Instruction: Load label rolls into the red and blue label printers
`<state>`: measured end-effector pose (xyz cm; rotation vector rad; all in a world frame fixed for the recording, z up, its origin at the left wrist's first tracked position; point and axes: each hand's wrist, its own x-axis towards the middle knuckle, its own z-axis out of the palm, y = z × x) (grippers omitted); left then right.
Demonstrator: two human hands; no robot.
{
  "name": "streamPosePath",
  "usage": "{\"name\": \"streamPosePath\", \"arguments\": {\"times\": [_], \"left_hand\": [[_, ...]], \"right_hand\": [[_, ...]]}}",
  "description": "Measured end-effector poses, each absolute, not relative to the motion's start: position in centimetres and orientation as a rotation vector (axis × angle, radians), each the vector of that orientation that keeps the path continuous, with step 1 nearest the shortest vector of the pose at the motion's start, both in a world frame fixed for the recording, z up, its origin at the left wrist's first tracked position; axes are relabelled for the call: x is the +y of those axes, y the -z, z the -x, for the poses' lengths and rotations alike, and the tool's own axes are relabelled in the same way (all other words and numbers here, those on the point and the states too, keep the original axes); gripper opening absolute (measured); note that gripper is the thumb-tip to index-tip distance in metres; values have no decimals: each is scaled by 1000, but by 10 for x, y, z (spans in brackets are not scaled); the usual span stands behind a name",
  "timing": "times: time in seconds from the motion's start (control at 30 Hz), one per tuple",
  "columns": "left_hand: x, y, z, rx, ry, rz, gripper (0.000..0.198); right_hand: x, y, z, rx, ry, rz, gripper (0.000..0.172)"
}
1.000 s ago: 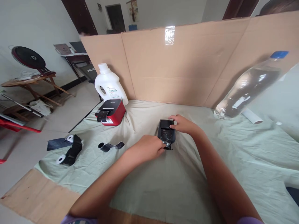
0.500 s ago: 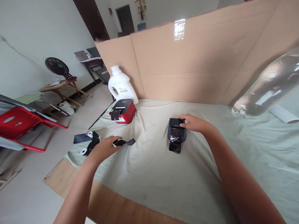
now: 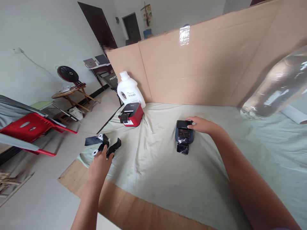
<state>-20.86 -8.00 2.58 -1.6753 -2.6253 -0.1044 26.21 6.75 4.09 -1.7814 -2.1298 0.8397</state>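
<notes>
My left hand [image 3: 100, 164] is at the left edge of the cloth, thumb and fingertips closed around a roll of black tape [image 3: 114, 147] whose loose end curls up to the right. Right beside it lie more black rolls with white cores [image 3: 100, 137]. A dark label printer [image 3: 191, 136] stands on the cloth with a shiny black strip [image 3: 183, 140] hanging down its front. My right hand [image 3: 200, 124] grips the printer's black top, thumb on the upper face and fingers at the back corner.
A red and black printer [image 3: 137, 117] stands further left before a white jug [image 3: 130, 91]. A cardboard wall [image 3: 192, 73] closes the back. A plastic-wrapped bundle [image 3: 271, 89] leans at the right. Off the left side are a red chair [image 3: 31, 127] and a fan [image 3: 68, 74].
My left hand has carried the roll of black tape left, to the other rolls. My right hand has stayed on the printer's top. The view has shifted slightly.
</notes>
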Motion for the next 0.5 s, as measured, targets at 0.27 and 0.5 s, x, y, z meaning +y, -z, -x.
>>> {"name": "streamPosePath", "arguments": {"times": [0.27,0.5], "left_hand": [[-27,-39,78,-2389,1009,2223,43],[83,-31,-35,-2680,746,3472,53]], "right_hand": [[68,-40,-264,-2036,-1050,1798,48],[54,-42,-276,-1797,-1477,1648,66]]}}
